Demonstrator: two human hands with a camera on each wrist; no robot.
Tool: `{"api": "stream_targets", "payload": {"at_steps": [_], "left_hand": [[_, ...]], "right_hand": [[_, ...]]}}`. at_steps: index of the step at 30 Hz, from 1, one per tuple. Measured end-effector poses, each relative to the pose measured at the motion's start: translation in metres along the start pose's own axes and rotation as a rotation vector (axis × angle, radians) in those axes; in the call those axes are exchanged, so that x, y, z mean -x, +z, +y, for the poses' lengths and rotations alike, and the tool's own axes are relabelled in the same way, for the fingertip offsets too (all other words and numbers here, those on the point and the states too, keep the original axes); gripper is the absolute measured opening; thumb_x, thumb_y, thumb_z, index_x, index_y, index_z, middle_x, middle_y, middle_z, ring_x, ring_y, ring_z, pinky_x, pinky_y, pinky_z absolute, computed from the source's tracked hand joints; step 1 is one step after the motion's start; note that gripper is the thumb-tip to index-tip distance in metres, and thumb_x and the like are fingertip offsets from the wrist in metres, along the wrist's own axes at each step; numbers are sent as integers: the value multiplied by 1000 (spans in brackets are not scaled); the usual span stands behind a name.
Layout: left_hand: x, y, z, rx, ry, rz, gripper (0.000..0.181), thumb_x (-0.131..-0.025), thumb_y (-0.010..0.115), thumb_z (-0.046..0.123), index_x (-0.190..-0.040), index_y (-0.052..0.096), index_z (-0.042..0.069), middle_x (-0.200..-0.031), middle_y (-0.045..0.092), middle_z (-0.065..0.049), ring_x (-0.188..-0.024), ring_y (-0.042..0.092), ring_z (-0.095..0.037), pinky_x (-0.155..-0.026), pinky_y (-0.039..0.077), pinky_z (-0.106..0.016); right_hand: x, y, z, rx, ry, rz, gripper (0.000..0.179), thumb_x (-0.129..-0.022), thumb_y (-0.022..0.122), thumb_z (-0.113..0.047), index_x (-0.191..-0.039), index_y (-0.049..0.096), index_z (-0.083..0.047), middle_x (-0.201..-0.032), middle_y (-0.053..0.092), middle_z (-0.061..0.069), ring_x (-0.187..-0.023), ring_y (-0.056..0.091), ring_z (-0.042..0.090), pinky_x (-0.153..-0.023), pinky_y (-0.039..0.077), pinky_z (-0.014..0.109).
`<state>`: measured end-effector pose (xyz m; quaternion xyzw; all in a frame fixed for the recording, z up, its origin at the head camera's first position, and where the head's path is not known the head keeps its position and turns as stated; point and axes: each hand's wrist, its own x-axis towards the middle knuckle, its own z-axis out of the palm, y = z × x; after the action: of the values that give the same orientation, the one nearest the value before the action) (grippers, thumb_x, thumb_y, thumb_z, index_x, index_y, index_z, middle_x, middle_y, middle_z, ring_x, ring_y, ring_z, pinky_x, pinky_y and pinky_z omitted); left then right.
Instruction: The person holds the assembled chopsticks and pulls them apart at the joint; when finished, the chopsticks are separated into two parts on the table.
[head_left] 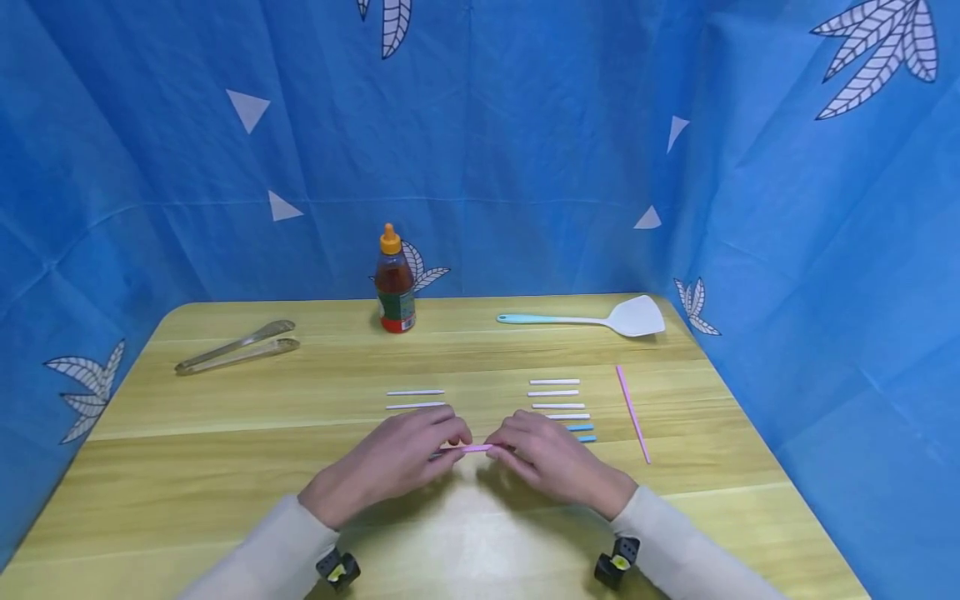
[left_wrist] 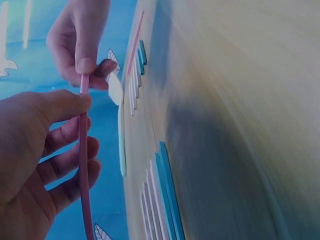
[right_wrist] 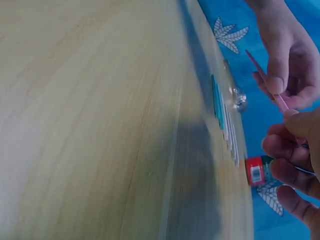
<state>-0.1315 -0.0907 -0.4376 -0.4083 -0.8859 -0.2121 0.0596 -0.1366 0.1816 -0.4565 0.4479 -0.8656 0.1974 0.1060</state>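
Note:
A thin pink straw (head_left: 477,448) is held above the table between both hands. My left hand (head_left: 401,454) pinches it between thumb and fingers; in the left wrist view its long end hangs past the palm. Close beside it, my right hand (head_left: 555,462) pinches the other end. Behind the left hand lie short white straws (head_left: 415,406), with blue straws (left_wrist: 167,192) in the same row seen in the left wrist view. Behind the right hand is another row of short white straws (head_left: 557,392) and blue straws (head_left: 585,438), partly covered by that hand.
A second pink straw (head_left: 633,414) lies at the right. Metal tongs (head_left: 238,348) are at the back left, a sauce bottle (head_left: 395,287) stands at the back middle, and a spatula (head_left: 633,317) lies at the back right. A blue curtain (head_left: 480,150) hangs behind the wooden table (head_left: 187,500).

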Motion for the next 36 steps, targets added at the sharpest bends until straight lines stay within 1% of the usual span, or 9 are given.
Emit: {"api": "stream_targets", "payload": {"at_steps": [4, 8, 14, 19, 23, 29, 33, 34, 36], "left_hand": [[5, 0, -5, -3, -48, -3, 6, -104, 77, 24, -108, 75, 21, -96, 65, 12, -78, 52, -1, -71, 51, -21], [10, -2, -10, -13, -84, -15, 8, -106, 74, 28, -106, 76, 20, -93, 64, 12, -77, 51, -2, -71, 49, -23], [13, -2, -13, -22, -118, -31, 6, -106, 74, 26, -104, 75, 20, -93, 64, 13, -77, 51, -3, -72, 49, -24], [9, 2, -12, -39, -117, -9, 4, -103, 77, 24, -103, 75, 21, -93, 65, 12, -77, 51, -3, -71, 50, -24], [3, 4, -9, -59, -106, 10, 3, -103, 77, 23, -104, 76, 21, -94, 66, 12, -80, 52, -4, -72, 51, -24], [-1, 3, -5, -56, -94, 19, 4, -105, 76, 22, -102, 77, 21, -95, 67, 10, -84, 55, -6, -75, 54, -26], [0, -2, -6, -84, -79, 30, 4, -103, 78, 18, -100, 75, 19, -94, 67, 10, -85, 57, -7, -77, 56, -28], [2, -4, -8, -99, -79, 40, 5, -102, 78, 17, -99, 75, 18, -94, 67, 9, -85, 58, -7, -77, 57, -28], [9, -10, -15, -119, -104, 66, 6, -102, 79, 15, -99, 74, 18, -93, 67, 9, -86, 60, -8, -78, 58, -30]], "right_hand": [[3, -3, 2, -17, 46, 0, 16, -109, 68, -26, -110, 79, -15, -98, 76, -7, -90, 68, 9, -82, 60, 28], [6, -3, 6, -30, 68, 16, 14, -108, 70, -23, -111, 80, -13, -99, 77, -6, -93, 70, 10, -85, 61, 31], [9, -1, 9, -30, 79, 31, 11, -104, 75, -21, -111, 79, -14, -99, 77, -6, -92, 70, 8, -83, 61, 29], [5, 0, 8, -53, 103, 32, 12, -104, 75, -22, -113, 79, -15, -101, 78, -5, -90, 70, 6, -81, 61, 26], [1, -1, 7, -48, 112, 29, 13, -106, 73, -23, -114, 80, -15, -101, 80, -5, -87, 70, 5, -79, 60, 24], [-1, -4, 8, -11, 95, 37, 9, -104, 76, -21, -109, 81, -16, -98, 80, -5, -85, 72, 7, -79, 61, 29], [-2, -7, 13, -5, 59, 70, 5, -101, 78, -18, -106, 80, -15, -96, 80, -5, -86, 73, 9, -78, 62, 31], [-1, -9, 16, -12, 60, 84, 5, -101, 78, -16, -106, 80, -14, -95, 80, -4, -84, 72, 9, -77, 62, 31], [6, -16, 26, -25, 86, 117, 4, -101, 78, -13, -105, 80, -13, -92, 78, -4, -80, 68, 6, -73, 60, 29]]}}
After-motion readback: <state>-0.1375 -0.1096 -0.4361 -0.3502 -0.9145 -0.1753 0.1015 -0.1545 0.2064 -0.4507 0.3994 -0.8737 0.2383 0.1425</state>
